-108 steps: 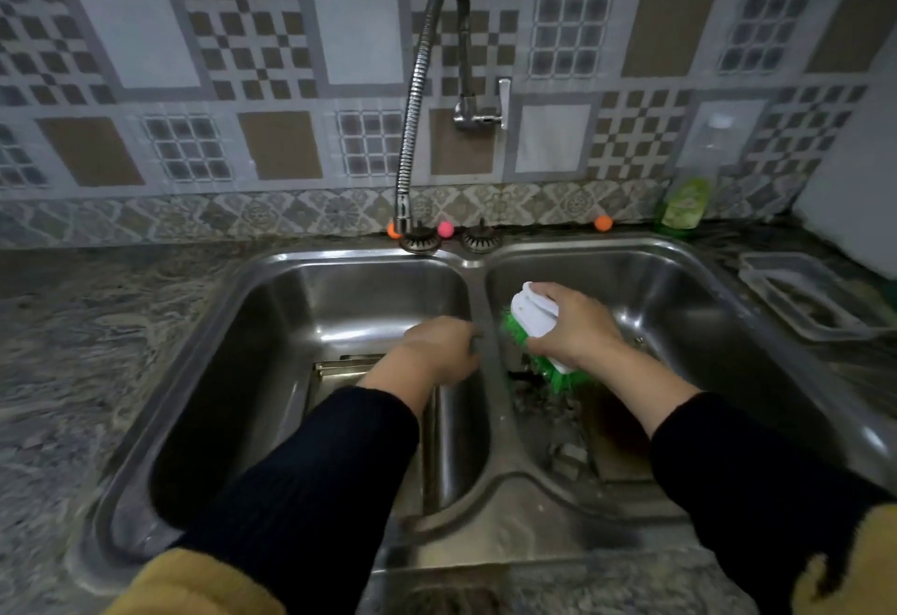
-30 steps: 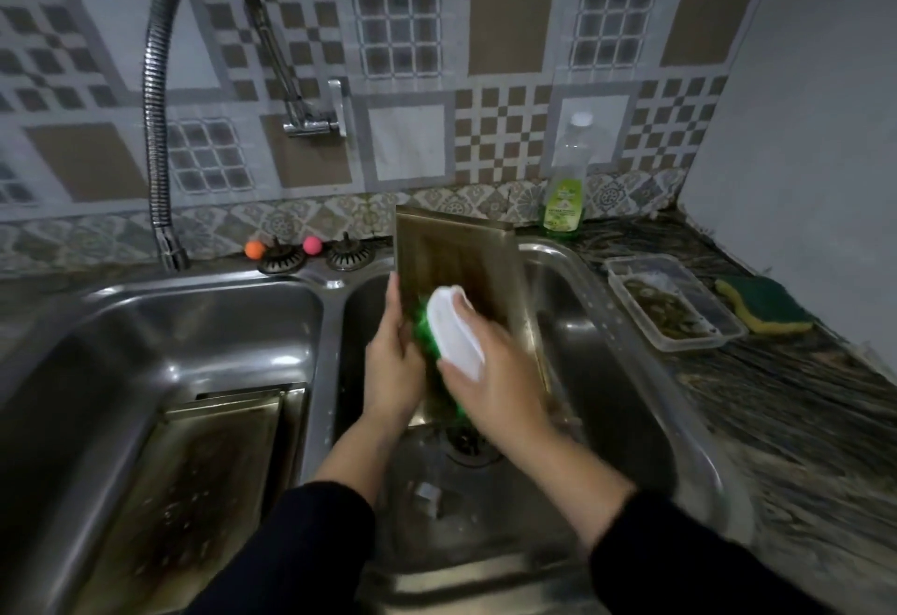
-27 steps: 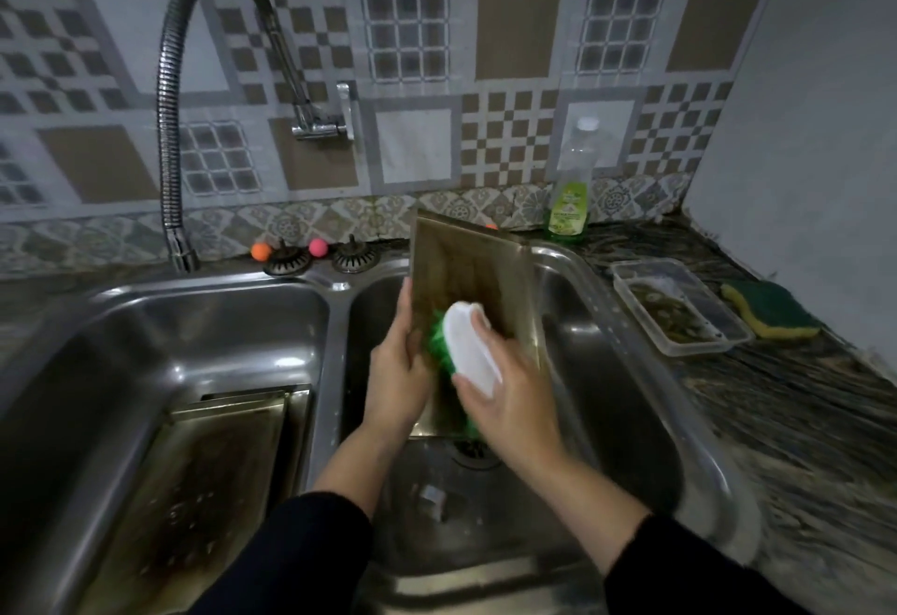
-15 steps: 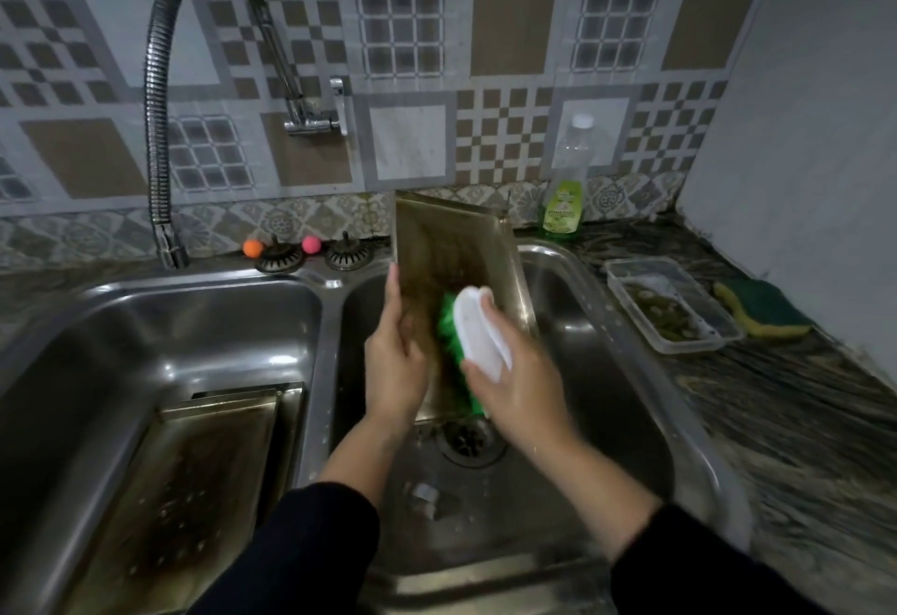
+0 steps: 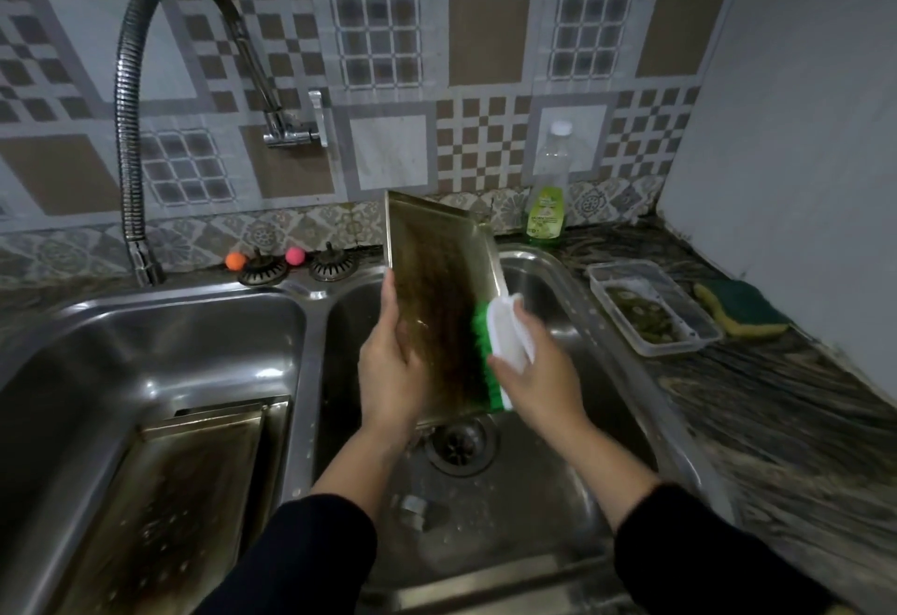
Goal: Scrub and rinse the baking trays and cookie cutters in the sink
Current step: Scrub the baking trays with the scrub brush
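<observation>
Upright tray under the brush, right basin

Currently 1 baking tray [image 5: 439, 303] stands on end in the right basin of the double sink [image 5: 573, 561], its lower edge just above the drain [image 5: 461, 442] and its top edge tilted back toward the tiled wall. Inner face is brown-stained and turned toward the camera.

Left hand [image 5: 390, 371]: closed on the tray's left rim, thumb across the stained face, the other fingers hidden behind the tray. It props the tray up.

Right hand [image 5: 536, 374]: wrapped around the white back of the scrub brush [image 5: 500, 347]. Green bristles press against the tray's right side, in its lower half. So the tray sits between the 2 hands, touching both the left palm and the bristles.

A 2nd tray [image 5: 165, 507] lies flat in the left basin, well apart from both hands, stained and spotted with water. A small metal piece [image 5: 412, 512] lies on the right basin floor between the forearms; too blurred to tell whether it is a cookie cutter.

The faucet [image 5: 131, 129] arches over the left basin. On the counter to the right: a green soap bottle [image 5: 548, 197], a clear plastic container [image 5: 653, 308], and just beside it a green-and-yellow sponge [image 5: 740, 308].
</observation>
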Demonstrator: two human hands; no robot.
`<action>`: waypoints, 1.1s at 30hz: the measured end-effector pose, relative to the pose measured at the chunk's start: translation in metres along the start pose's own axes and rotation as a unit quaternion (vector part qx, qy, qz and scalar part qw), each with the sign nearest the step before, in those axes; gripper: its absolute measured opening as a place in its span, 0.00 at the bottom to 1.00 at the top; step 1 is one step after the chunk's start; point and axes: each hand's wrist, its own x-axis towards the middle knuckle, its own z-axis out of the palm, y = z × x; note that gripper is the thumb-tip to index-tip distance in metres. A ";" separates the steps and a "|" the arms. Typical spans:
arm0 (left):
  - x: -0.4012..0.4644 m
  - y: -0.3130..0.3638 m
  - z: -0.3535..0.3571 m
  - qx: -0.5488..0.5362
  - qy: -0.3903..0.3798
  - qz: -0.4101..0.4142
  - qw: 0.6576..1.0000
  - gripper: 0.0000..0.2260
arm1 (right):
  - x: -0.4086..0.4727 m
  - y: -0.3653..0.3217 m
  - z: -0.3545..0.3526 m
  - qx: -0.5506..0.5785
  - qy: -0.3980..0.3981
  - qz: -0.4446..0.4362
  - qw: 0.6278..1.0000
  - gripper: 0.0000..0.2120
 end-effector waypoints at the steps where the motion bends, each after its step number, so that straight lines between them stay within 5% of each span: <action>1: 0.001 -0.005 -0.001 0.026 -0.002 -0.002 1.000 0.37 | -0.007 0.003 0.003 0.018 -0.010 0.000 1.000 0.35; 8: -0.019 -0.004 0.016 0.170 -0.030 0.061 0.983 0.35 | 0.043 -0.069 -0.014 0.005 0.028 -0.022 0.999 0.34; 16: -0.035 0.015 0.035 0.360 -0.140 0.080 0.919 0.37 | 0.062 -0.105 -0.012 -0.023 0.127 0.044 0.991 0.28; 19: -0.039 0.020 0.029 0.279 -0.143 0.093 0.945 0.30 | 0.057 -0.105 -0.015 0.011 0.127 0.030 0.991 0.25; 23: -0.018 0.006 0.015 0.176 -0.127 -0.002 0.976 0.26 | 0.053 -0.111 -0.030 0.125 0.126 -0.010 0.984 0.21; 30: 0.010 -0.026 -0.002 -0.051 -0.148 -0.153 0.976 0.29 | 0.039 -0.107 -0.038 0.272 0.083 0.013 0.959 0.20; 33: 0.009 -0.031 -0.006 -0.116 -0.098 -0.132 0.980 0.29 | 0.035 -0.103 -0.045 0.266 0.068 0.028 0.961 0.23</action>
